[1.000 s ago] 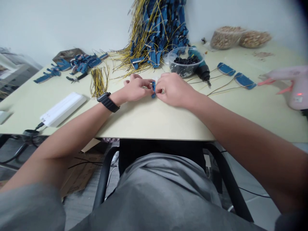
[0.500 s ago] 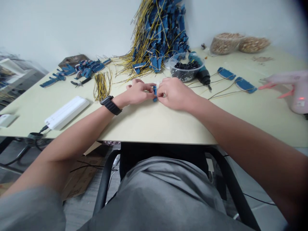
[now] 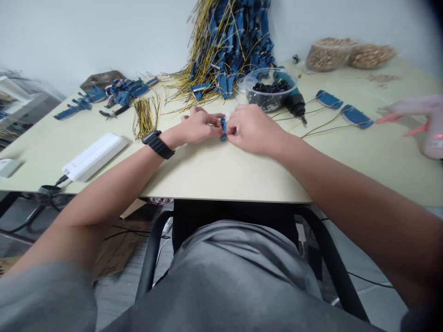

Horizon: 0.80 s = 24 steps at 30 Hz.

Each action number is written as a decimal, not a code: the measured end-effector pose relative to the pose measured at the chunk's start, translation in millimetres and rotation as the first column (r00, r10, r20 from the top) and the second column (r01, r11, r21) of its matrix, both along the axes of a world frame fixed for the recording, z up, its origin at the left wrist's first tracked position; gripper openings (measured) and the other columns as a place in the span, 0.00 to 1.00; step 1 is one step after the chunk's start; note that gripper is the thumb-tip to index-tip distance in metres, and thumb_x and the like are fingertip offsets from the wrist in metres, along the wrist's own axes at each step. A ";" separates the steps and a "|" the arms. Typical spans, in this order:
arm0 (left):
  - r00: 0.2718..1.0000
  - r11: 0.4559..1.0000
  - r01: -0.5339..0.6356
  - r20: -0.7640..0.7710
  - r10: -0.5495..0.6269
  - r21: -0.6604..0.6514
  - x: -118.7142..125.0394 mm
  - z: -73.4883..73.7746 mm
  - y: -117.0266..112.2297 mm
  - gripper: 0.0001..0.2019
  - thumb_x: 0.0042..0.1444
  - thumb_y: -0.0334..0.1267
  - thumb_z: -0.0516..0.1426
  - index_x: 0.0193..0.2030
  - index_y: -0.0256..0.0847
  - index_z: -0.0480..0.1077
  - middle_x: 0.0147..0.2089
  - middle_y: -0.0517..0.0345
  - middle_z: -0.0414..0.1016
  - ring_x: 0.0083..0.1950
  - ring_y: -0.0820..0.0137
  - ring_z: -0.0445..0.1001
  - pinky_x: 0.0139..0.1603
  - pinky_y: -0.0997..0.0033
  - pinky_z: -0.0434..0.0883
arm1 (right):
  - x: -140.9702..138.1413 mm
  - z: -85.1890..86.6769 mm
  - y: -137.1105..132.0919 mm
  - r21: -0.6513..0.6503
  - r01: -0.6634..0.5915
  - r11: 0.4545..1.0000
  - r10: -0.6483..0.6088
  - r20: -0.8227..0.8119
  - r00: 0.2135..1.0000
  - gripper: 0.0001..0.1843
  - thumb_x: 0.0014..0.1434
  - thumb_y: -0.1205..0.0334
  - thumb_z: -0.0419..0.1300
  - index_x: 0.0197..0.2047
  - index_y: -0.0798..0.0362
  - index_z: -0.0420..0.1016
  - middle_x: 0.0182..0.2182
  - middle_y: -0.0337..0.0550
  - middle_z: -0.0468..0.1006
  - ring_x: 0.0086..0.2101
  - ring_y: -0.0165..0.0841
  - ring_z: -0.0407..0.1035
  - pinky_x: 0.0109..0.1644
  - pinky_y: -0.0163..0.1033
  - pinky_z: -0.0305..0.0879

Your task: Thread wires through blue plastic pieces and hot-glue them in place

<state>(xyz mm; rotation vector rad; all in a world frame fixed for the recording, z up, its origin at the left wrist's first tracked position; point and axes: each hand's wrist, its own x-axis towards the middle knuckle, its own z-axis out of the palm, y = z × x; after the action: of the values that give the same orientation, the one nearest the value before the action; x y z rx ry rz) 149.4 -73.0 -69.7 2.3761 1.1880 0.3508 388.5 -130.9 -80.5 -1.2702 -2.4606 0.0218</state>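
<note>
Both my hands meet at the middle of the pale green table (image 3: 214, 170). My left hand (image 3: 197, 125), with a black watch on its wrist, and my right hand (image 3: 252, 128) pinch a small blue part (image 3: 223, 128) between their fingertips. The fingers of both hands are closed on it, just above the tabletop. Behind them stands a clear bowl of small black pieces (image 3: 270, 92), and a big heap of blue parts with yellow wires (image 3: 228, 50) leans against the wall.
A loose bundle of yellow wires (image 3: 145, 115) and a white power strip (image 3: 95, 156) lie to the left. More blue parts (image 3: 110, 92) sit far left, two wired blue parts (image 3: 342, 108) to the right, a dark screwdriver (image 3: 294, 99) and a pink glue gun (image 3: 422, 124) at the right edge.
My hands stay together on the small blue part. Only the camera view has shifted slightly up and down.
</note>
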 end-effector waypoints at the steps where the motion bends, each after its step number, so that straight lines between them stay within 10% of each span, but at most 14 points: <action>1: 1.000 1.000 -0.001 -0.004 0.001 -0.005 0.3 0.8 -0.5 0.13 0.60 0.54 0.71 0.46 0.52 0.90 0.86 0.57 0.85 0.91 0.21 0.62 0.88 -0.02 0.55 | 0.4 -0.2 0.7 -0.003 -0.006 1.000 0.006 -0.010 1.000 0.13 0.70 0.71 0.66 0.35 0.47 0.88 0.39 0.50 0.90 0.46 0.48 0.82 0.54 0.52 0.72; 24: 1.000 1.000 0.013 -0.003 -0.014 -0.023 -2.7 3.4 -1.3 0.11 0.63 0.50 0.71 0.47 0.50 0.88 0.86 0.54 0.85 0.92 0.25 0.61 0.90 0.03 0.56 | 1.3 -4.2 12.0 -0.047 -0.040 0.998 0.037 -0.056 0.998 0.11 0.71 0.64 0.69 0.37 0.45 0.91 0.38 0.49 0.91 0.45 0.49 0.82 0.52 0.54 0.75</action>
<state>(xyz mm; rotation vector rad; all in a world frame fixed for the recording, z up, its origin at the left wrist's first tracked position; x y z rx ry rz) 146.6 -74.3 -66.2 2.3650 1.1709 0.3269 389.8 -118.9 -84.7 -1.2248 -2.4511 0.1251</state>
